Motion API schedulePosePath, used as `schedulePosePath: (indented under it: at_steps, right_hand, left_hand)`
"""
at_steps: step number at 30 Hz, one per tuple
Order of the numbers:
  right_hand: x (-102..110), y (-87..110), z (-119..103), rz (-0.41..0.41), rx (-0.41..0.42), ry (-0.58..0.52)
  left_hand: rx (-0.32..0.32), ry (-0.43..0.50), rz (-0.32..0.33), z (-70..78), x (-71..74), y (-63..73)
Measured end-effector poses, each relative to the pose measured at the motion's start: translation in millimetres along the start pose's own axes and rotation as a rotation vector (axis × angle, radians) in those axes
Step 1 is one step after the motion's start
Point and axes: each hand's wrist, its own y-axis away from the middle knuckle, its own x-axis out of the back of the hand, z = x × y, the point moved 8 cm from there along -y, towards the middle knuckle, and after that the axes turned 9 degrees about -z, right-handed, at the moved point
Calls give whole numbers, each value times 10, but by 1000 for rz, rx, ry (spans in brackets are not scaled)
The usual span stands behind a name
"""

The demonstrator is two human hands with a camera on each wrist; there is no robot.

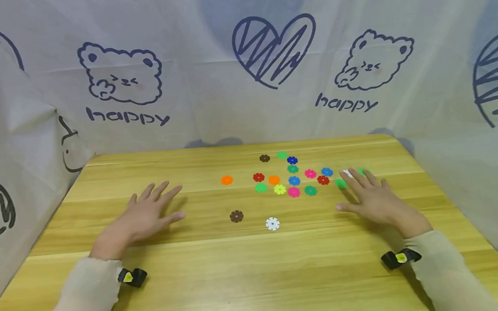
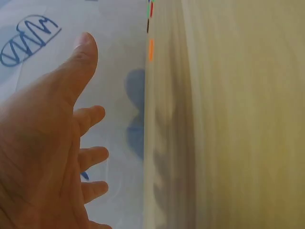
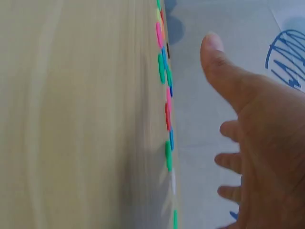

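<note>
My left hand (image 1: 145,218) hovers over the left side of the wooden table with fingers spread, holding nothing; the left wrist view shows a gap between the hand (image 2: 47,129) and the wood. Over the right side, my right hand (image 1: 373,200) is spread too and holds nothing. Its fingers partly hide a white notched disc (image 1: 346,172) and a green disc (image 1: 363,171). Another green disc (image 1: 341,183) lies just left of those fingers. Nearest my left hand are a brown notched disc (image 1: 236,216) and an orange disc (image 1: 226,180). A white notched disc (image 1: 273,223) lies near the middle.
Several flat coloured discs are scattered right of centre, among them a pink disc (image 1: 294,192), a yellow disc (image 1: 279,189) and a dark blue disc (image 1: 292,160). White cloth (image 1: 210,100) with drawn bears and hearts hangs behind and beside the table (image 1: 223,282).
</note>
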Motion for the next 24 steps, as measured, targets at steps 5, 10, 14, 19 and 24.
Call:
schedulePosePath:
  at_steps: [5, 10, 14, 19, 24]
  right_hand:
    - [79, -69, -218, 62, 109, -6]
    - [77, -166, -396, 88, 175, -33]
    - [20, -259, -548, 67, 220, -48]
    - [-51, -346, -778, 50, 289, -35]
    - [-82, -416, -1025, 38, 352, -43]
  left_hand:
    - [-73, 21, 7, 198, 2, -74]
    - [-152, 74, -1, 383, -5, -144]
    - [-191, 103, -8, 491, -11, -191]
    - [-226, 136, -10, 608, -39, -244]
    - [-256, 151, -20, 750, -88, -326]
